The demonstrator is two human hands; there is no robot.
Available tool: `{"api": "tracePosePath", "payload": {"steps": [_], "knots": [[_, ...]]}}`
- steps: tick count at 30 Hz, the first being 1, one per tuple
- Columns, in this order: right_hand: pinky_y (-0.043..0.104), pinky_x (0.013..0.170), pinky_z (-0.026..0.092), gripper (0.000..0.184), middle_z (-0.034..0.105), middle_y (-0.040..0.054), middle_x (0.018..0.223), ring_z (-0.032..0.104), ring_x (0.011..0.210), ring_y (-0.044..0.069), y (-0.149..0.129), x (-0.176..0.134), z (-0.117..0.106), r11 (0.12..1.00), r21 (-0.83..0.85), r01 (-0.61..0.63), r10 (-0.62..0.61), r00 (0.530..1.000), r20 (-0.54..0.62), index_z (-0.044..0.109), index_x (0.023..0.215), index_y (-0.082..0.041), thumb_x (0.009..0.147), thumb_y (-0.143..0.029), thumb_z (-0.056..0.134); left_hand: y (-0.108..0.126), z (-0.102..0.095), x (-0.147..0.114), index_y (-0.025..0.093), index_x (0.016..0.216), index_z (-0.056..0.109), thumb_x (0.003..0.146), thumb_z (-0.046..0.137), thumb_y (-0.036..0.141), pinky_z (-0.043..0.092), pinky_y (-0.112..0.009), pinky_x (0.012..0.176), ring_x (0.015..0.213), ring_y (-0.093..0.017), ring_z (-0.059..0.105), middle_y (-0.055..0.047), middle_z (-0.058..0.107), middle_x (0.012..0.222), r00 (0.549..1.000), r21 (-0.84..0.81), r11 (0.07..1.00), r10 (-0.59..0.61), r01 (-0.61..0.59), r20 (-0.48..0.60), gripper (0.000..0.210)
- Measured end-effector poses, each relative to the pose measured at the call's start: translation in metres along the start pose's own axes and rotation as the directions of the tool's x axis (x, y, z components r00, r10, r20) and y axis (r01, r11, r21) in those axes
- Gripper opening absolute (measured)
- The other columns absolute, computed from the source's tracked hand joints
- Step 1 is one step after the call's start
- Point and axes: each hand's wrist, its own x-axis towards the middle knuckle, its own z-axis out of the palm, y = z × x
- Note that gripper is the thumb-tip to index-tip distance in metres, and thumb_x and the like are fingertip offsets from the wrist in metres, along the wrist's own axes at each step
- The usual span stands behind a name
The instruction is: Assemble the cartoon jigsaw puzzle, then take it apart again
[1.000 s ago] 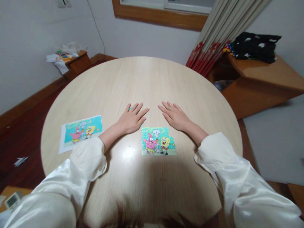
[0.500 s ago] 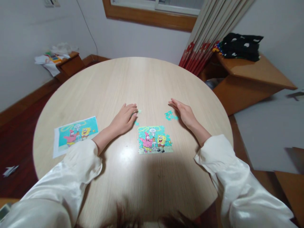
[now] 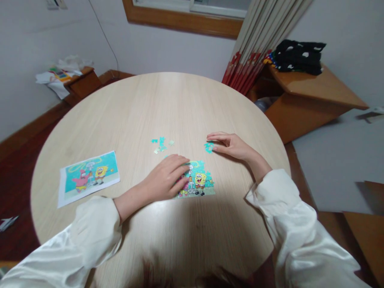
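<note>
A cartoon jigsaw puzzle, largely put together, lies on the table. My left hand rests over its left side with the fingers stretched out and hides that part. My right hand is beyond the puzzle to the right, open, thumb apart from the curved fingers. Between that thumb and the fingers lies a small cluster of teal puzzle pieces on the table. Several loose teal and pale green pieces are scattered just past my left hand.
On the left of the round wooden table lies a printed reference picture of the same cartoon. A wooden cabinet with a black patterned cloth stands at right, near a curtain.
My left hand has moved right and nearer, onto the puzzle, uncovering the loose pieces on the left. My right hand has turned, its thumb now apart beside the teal cluster.
</note>
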Motion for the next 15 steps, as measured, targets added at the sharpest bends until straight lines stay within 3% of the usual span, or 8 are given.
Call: {"api": "tracePosePath", "payload": {"steps": [3,6,9,15], "knots": [[0.048,0.109,0.038,0.038,0.061,0.0085,0.125,0.054,0.120,0.024,-0.004,0.000,0.000,0.998,-0.060,0.015,-0.011,0.998,0.060,0.071,0.109,-0.026,0.073,-0.036,0.073,0.013,0.008,-0.001,0.011,0.136,0.041,0.096,0.039,0.040,0.027,-0.048,0.112,0.136,-0.027,0.038,-0.017,0.045,0.145,0.962,0.021,1.000,0.002,-0.008,0.273,0.049],[0.048,0.107,0.040,0.041,0.059,0.0088,0.127,0.053,0.121,0.025,-0.007,0.000,0.000,0.995,-0.095,0.018,-0.008,0.994,0.105,0.070,0.112,-0.026,0.072,-0.035,0.074,0.014,0.011,-0.003,0.013,0.143,0.033,0.096,0.037,0.047,0.017,-0.049,0.116,0.142,-0.027,0.028,-0.016,0.034,0.152,0.898,0.058,0.998,-0.048,0.025,0.437,0.057],[0.047,0.106,0.041,0.040,0.059,0.0085,0.126,0.053,0.120,0.025,-0.008,0.000,0.000,0.994,-0.106,0.023,-0.010,0.994,0.113,0.070,0.112,-0.027,0.073,-0.035,0.072,0.011,0.009,-0.004,0.013,0.141,0.036,0.098,0.034,0.046,0.017,-0.048,0.116,0.141,-0.027,0.030,-0.016,0.035,0.152,0.883,0.087,0.996,-0.068,0.031,0.464,0.055],[0.047,0.106,0.041,0.038,0.059,0.0080,0.125,0.054,0.119,0.024,-0.008,-0.002,0.001,0.994,-0.109,0.004,0.006,0.996,0.093,0.071,0.111,-0.027,0.073,-0.035,0.072,0.016,-0.002,-0.011,0.010,0.134,0.046,0.098,0.036,0.043,0.026,-0.048,0.113,0.134,-0.029,0.041,-0.018,0.045,0.145,0.904,0.118,0.991,-0.106,0.062,0.415,0.049]]}}
